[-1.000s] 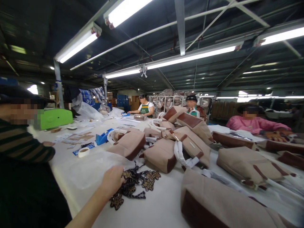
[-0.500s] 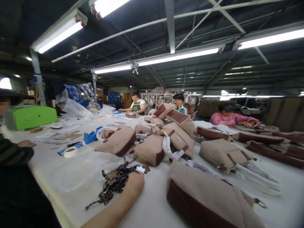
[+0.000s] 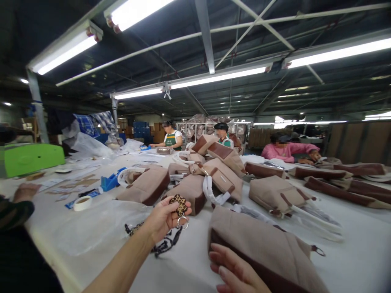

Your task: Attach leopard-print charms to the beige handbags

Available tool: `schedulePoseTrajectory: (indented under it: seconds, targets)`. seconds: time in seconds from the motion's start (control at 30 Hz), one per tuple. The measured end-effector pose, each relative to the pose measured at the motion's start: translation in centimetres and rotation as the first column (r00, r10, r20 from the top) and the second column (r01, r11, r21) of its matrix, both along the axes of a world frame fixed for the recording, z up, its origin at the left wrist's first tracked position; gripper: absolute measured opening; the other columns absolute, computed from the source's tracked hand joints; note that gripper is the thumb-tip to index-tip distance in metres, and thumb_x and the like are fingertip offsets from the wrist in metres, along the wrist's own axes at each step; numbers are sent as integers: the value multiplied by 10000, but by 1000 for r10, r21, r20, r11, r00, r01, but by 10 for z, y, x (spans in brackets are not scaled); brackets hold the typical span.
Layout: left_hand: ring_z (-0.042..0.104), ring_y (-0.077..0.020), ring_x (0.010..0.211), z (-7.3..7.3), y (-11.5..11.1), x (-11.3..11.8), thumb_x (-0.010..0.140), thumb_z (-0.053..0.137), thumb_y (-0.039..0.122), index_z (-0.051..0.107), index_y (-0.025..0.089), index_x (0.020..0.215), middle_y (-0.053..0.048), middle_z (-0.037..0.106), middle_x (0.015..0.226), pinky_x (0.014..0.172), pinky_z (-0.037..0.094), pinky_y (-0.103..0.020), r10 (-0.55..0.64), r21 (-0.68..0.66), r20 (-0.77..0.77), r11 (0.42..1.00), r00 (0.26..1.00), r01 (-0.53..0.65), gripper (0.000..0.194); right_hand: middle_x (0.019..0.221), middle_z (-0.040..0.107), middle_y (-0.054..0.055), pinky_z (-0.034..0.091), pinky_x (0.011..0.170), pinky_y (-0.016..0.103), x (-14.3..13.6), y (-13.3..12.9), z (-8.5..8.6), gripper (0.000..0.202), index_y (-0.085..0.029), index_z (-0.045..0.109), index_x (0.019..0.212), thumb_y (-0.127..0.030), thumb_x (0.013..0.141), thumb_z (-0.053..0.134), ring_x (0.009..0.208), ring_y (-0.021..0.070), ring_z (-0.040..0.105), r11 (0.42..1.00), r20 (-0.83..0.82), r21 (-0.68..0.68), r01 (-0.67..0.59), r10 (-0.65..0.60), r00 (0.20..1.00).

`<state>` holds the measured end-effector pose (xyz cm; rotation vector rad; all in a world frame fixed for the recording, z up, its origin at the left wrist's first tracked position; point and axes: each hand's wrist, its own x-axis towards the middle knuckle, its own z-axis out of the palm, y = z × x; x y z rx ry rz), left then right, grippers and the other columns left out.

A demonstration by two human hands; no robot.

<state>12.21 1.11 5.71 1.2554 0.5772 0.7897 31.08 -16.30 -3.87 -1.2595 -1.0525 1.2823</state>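
My left hand (image 3: 166,217) pinches a leopard-print, flower-shaped keychain (image 3: 179,204) with a metal ring below it. Black braided cord (image 3: 166,244) hangs beneath that hand. More leopard-print charms (image 3: 134,228) lie on the table, partly hidden behind my left wrist. My right hand (image 3: 233,270) has its fingers stretched and apart, with nothing in it. It is in front of a beige bag with a dark brown base (image 3: 253,236), lying on its side; whether they touch I cannot tell.
Several beige bags (image 3: 183,189) are piled beyond my hands. To the left are a tape roll (image 3: 82,203), a blue tape dispenser (image 3: 110,181), a plastic sheet (image 3: 91,228) and a green machine (image 3: 35,158). A co-worker's hand (image 3: 27,191) rests at the left edge; other people work farther back.
My left hand has risen from the pile of charms with the keychain in it. My right hand has come into view at the bottom.
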Motion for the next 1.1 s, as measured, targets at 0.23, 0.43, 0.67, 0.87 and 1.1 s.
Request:
schedulePoseTrajectory:
  seconds: [0.23, 0.43, 0.67, 0.87, 1.1]
  targets:
    - [747, -211, 786, 11, -36, 25, 848, 595, 65, 594, 122, 927, -148, 754, 956, 654, 615, -295, -5, -215, 201, 975, 979, 49, 97, 1381, 570, 148, 465, 979, 386, -29, 31, 17, 889, -233, 477, 1390, -612, 662, 819, 1307, 296, 494, 951, -180, 263, 162, -116, 977]
    - [738, -212, 816, 1, -59, 35, 763, 741, 190, 610, 144, 873, -124, 761, 946, 686, 579, -269, -67, -180, 208, 978, 976, 105, 177, 843, 701, 64, 462, 839, 327, -40, 24, 47, 451, -160, 691, 847, -610, 812, 674, 845, 212, 620, 923, -34, 359, 143, -140, 990]
    - [637, -283, 1124, -14, -47, 41, 749, 689, 575, 643, 178, 1084, -129, 718, 1150, 990, 456, -397, -137, 50, -13, 989, 991, 137, 521, 632, 554, -4, 362, 562, 223, -16, -33, 71, 521, -177, 590, 699, -688, 803, 605, 581, 119, 475, 972, 163, 227, -54, 16, 986]
    - [521, -392, 1227, -39, 18, 104, 629, 687, 684, 649, 167, 1004, -160, 680, 1175, 966, 436, -504, -102, 77, -467, 985, 878, 155, 639, 780, 650, 19, 404, 610, 232, 83, -90, 73, 420, -201, 660, 785, -621, 782, 639, 684, 151, 547, 860, 87, 127, 495, -507, 858]
    - [603, -372, 1136, -65, 18, 143, 597, 730, 632, 645, 183, 1053, -156, 710, 1114, 906, 488, -448, -298, -60, -398, 952, 867, 300, 645, 697, 631, 14, 333, 491, 199, 152, -82, 13, 347, -200, 639, 741, -517, 634, 730, 681, 176, 597, 651, 161, -76, 756, -740, 653]
